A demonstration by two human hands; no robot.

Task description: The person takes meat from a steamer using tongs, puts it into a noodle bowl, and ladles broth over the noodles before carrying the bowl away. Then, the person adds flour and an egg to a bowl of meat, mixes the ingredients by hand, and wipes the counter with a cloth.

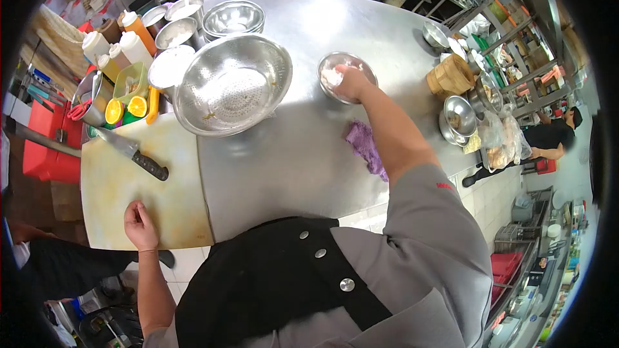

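My right hand (352, 82) reaches into a small steel bowl (369, 68) on the metal table. Its fingers are closed around pale, whitish food (331, 77) whose kind I cannot make out. A crumpled purple cloth (365, 146) lies beneath my right forearm. My left hand (140, 224) is over the near part of a worn cutting board (184, 174), fingers curled in and nothing visible in them. Beyond it on the board rests a knife (149, 165) with a black handle, its blade pointing to the far left.
A large steel colander (232, 90) stands between board and bowl. Squeeze bottles (134, 47), orange halves (115, 111) and nested bowls (233, 18) crowd the far left. Bamboo steamers (449, 76) and steel bowls (459, 116) line the right edge. A person (548, 135) stands beyond.
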